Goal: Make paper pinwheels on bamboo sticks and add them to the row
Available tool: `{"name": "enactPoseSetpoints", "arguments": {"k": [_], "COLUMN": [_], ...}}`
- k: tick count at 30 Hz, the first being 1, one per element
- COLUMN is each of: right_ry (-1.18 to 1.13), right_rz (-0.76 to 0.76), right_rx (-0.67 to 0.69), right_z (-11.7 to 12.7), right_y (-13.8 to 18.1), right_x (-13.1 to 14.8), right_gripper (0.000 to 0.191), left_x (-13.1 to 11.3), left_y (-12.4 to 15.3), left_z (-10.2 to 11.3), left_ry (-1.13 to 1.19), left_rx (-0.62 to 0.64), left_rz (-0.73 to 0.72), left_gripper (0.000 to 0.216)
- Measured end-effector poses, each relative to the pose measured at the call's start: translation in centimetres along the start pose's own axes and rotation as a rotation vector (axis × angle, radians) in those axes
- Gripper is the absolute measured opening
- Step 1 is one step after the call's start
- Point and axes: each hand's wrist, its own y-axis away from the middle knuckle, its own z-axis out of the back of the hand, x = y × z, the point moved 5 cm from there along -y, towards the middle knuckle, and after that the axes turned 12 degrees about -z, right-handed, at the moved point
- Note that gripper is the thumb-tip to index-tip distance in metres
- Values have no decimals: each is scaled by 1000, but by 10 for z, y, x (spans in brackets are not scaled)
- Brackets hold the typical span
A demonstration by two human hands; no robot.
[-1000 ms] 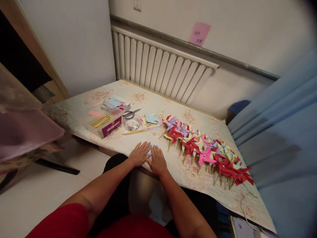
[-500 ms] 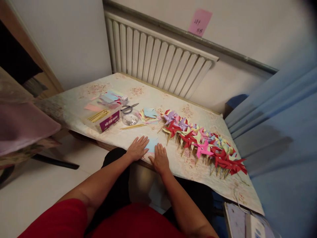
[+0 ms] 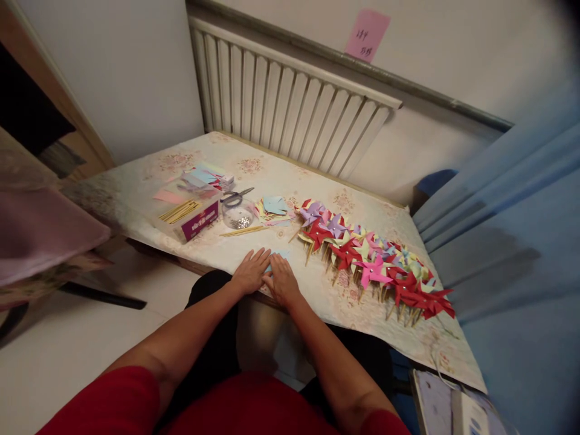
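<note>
My left hand (image 3: 252, 271) lies flat near the table's front edge, its fingers stretched out beside a light blue sheet of paper (image 3: 284, 253). Most of that sheet is hidden by my right hand (image 3: 281, 280), which rests over it with the fingers extended and touching or almost touching the left hand. Just beyond lie a few thin wooden sticks (image 3: 244, 231) and a stack of cut paper pieces (image 3: 273, 208) with a light blue one on top. A round clear dish (image 3: 238, 216) holds small shiny pins or beads.
Rows of colourful paper pinwheels (image 3: 372, 270) on sticks cover the right side of the table (image 3: 308, 302). To the left are a purple-fronted box (image 3: 200, 222) of sticks, scissors (image 3: 236, 197) and more paper (image 3: 202, 176). A radiator (image 3: 290, 96) stands behind; a blue curtain (image 3: 512, 254) hangs right.
My right hand has moved left across the blue paper, up to my left hand, and now covers most of the sheet. My left hand has stayed in place.
</note>
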Motion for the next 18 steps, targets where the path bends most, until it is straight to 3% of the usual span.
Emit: {"name": "enactPoseSetpoints", "arguments": {"k": [8, 18], "right_ry": [118, 154], "right_rz": [-54, -114], "right_rx": [7, -56], "right_z": [-11, -10], "right_y": [-8, -7], "right_x": [-25, -31], "right_gripper": [70, 74], "left_x": [2, 0], "left_y": [0, 3], "left_z": [-4, 1], "left_ry": [-8, -15], "left_rx": [-1, -5], "left_rz": [-8, 6], "left_gripper": [56, 57]}}
